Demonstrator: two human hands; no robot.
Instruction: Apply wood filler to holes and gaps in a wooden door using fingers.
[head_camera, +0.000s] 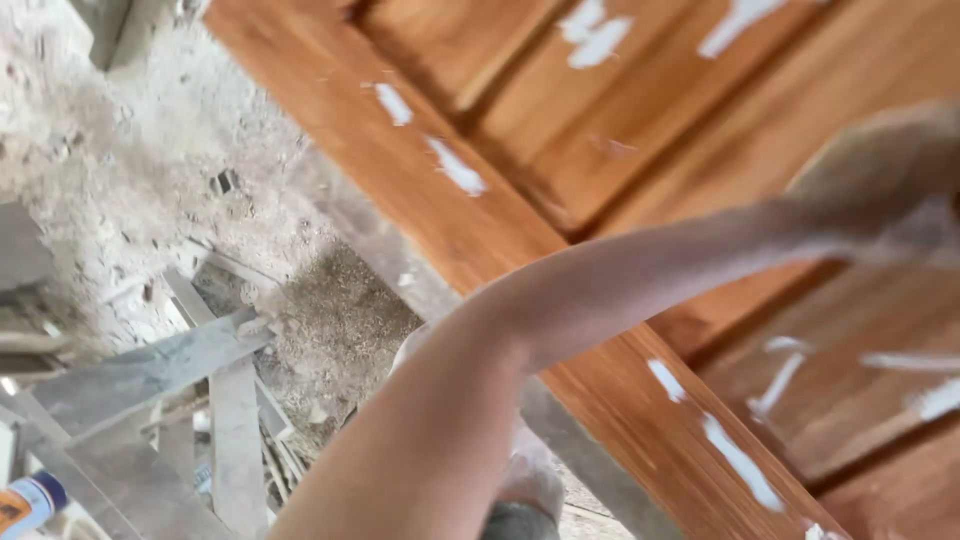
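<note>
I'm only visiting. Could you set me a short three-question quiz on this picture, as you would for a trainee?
1. True or false: the white smeared patches sit on the orange-brown panelled wooden door.
2. What lies on the dusty grey ground at lower left? A) grey wooden offcuts B) red bricks C) a coiled hose
3. Fill in: the person's blurred hand is over the ____.
Key: 1 true; 2 A; 3 door.
</note>
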